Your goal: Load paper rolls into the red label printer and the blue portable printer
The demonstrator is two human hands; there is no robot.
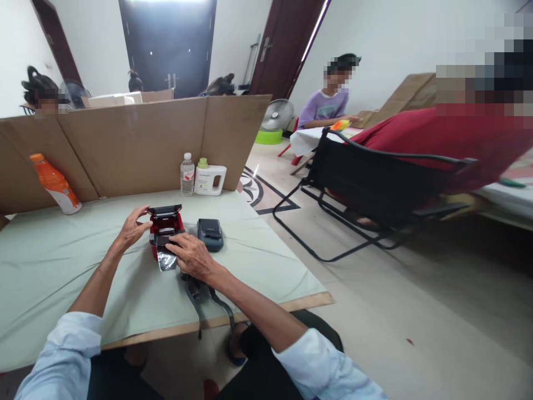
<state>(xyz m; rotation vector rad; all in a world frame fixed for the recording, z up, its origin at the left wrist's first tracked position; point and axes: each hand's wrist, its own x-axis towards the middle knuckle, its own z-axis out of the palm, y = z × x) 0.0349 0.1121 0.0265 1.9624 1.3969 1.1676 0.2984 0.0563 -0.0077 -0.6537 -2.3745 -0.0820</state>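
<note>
A small red device [166, 226] with its dark lid raised sits on the pale green table cover [62, 261]. My left hand [132, 228] rests against its left side and holds it. My right hand [192, 256] lies over its front, fingers on the dark strip where a shiny grey sheet [167, 261] comes out. Right of the red one lies a dark blue-grey device [210, 233]. A black strap [208, 297] runs from under my right hand over the table edge.
An orange bottle [56, 186] leans at the back left. A water bottle [187, 175] and a white jug [210, 179] stand before the cardboard wall [125, 144]. A black folding chair [366, 189] and seated people are on the right.
</note>
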